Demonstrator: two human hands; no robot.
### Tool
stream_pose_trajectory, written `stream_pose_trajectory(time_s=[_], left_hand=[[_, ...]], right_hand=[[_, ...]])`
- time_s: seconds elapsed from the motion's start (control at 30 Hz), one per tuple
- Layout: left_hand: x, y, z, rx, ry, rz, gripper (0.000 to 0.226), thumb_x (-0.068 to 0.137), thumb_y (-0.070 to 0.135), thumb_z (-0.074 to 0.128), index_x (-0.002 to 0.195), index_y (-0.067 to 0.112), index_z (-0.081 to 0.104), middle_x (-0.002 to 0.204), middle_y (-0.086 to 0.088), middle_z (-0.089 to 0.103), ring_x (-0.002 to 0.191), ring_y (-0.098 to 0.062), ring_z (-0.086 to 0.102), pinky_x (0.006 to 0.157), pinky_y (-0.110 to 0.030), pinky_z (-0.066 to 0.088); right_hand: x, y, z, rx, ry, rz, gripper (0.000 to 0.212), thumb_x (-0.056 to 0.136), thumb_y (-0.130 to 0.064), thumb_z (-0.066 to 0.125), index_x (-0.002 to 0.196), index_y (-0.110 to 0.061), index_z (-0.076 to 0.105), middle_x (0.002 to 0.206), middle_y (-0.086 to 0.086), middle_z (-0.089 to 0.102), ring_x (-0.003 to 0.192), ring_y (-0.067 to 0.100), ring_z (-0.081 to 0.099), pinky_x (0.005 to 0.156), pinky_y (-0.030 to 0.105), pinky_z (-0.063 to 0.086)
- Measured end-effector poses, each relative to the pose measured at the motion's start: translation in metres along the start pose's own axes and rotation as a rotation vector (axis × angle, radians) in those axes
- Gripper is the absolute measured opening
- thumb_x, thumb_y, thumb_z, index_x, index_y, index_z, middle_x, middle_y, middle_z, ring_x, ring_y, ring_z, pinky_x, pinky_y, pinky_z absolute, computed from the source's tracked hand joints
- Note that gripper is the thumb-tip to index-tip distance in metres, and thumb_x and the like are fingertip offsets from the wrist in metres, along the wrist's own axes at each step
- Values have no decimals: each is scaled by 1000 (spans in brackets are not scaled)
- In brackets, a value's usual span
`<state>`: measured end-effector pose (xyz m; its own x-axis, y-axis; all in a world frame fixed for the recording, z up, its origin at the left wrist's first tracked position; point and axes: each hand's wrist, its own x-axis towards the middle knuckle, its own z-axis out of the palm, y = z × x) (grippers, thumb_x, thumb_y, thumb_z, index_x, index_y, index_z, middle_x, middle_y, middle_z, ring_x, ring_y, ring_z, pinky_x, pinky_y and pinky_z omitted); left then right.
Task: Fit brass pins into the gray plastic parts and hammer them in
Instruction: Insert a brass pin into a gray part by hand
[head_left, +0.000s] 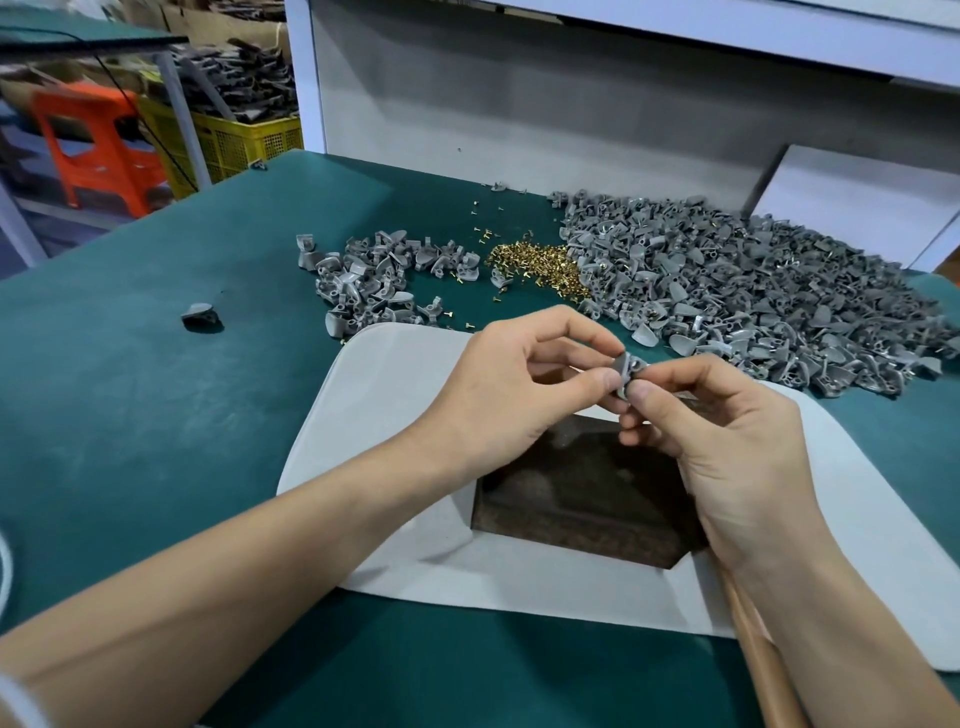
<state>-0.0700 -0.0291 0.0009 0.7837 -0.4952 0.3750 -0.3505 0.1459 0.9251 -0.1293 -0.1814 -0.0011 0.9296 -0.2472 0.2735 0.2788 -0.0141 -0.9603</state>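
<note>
A small gray plastic part (629, 370) is held in the air above the white mat (395, 405). My left hand (511, 387) pinches it between thumb and forefinger from the left. My right hand (727, 441) pinches it from the right with thumb and forefinger; whether a pin sits between those fingertips is hidden. A heap of brass pins (540, 265) lies on the green table behind the hands. Gray parts lie in a small pile (374, 280) to its left and a large pile (753, 291) to its right. A wooden handle (758, 654) passes under my right forearm.
A dark square block (582, 499) sits on the white mat beneath my hands. One stray gray part (198, 315) lies alone at the left of the green table (156, 415). A white wall panel (519, 104) closes off the back. An orange stool (98, 145) and yellow crate (244, 140) stand beyond the table.
</note>
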Motion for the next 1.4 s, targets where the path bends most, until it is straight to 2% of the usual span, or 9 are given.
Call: stream_pose_trajectory(time_s=[0.2, 0.3, 0.43, 0.6, 0.9, 1.0, 1.1, 1.4], left_hand=[[1, 1, 0, -9, 15, -45, 21, 79, 3, 73, 90, 18, 62, 77, 6, 71, 71, -7, 67, 72, -18, 52], [1, 2, 0, -7, 6, -60, 22, 81, 3, 71, 96, 16, 63, 73, 9, 69, 70, -3, 65, 73, -14, 50], [0, 3, 2, 0, 4, -45, 24, 82, -1, 68, 102, 13, 66, 88, -4, 70, 78, -9, 69, 82, -20, 53], [1, 4, 2, 5, 15, -59, 25, 82, 0, 69, 102, 14, 68, 88, -3, 71, 80, -10, 70, 84, -21, 53], [1, 6, 2, -6, -14, -94, 35, 80, -2, 70, 113, 7, 66, 99, -9, 71, 84, -7, 66, 88, -20, 52], [0, 6, 3, -4, -17, -103, 32, 78, -4, 70, 109, 6, 66, 95, -8, 71, 83, -7, 67, 85, -19, 53], [0, 6, 3, 1, -11, -110, 30, 76, -4, 72, 103, 7, 66, 91, -8, 70, 80, -6, 66, 82, -17, 52], [1, 5, 4, -13, 2, -130, 26, 72, -3, 75, 93, 9, 66, 88, -12, 71, 76, -11, 67, 81, -21, 55]], right_hand=[[-2, -1, 1, 17, -1, -23, 7, 68, -16, 71, 74, -17, 74, 66, 5, 68, 58, 15, 62, 55, 20, 52], [-1, 1, 3, 60, 12, -24, 6, 68, -16, 72, 73, -16, 74, 66, 5, 67, 60, 14, 59, 55, 21, 50], [-1, 2, 3, 51, 22, -24, 10, 64, -25, 75, 72, -18, 74, 68, 5, 68, 62, 14, 59, 56, 21, 50], [-1, 0, 0, -88, 51, -70, 11, 69, -23, 73, 78, -17, 76, 73, 8, 72, 60, 17, 64, 59, 22, 53], [-3, -1, 3, -94, 117, -78, 11, 70, -22, 71, 74, -13, 73, 68, 6, 70, 55, 13, 63, 55, 21, 53], [-3, 0, 2, -103, 116, -78, 3, 75, -15, 72, 73, -13, 72, 66, 4, 69, 52, 12, 62, 53, 19, 51], [-2, 1, 1, -127, 121, -85, 8, 78, -9, 71, 71, -14, 71, 63, 4, 67, 50, 12, 60, 52, 19, 51], [-2, -1, 2, -81, 98, -51, 17, 79, 0, 68, 67, -12, 69, 59, 3, 66, 49, 12, 58, 49, 18, 48]])
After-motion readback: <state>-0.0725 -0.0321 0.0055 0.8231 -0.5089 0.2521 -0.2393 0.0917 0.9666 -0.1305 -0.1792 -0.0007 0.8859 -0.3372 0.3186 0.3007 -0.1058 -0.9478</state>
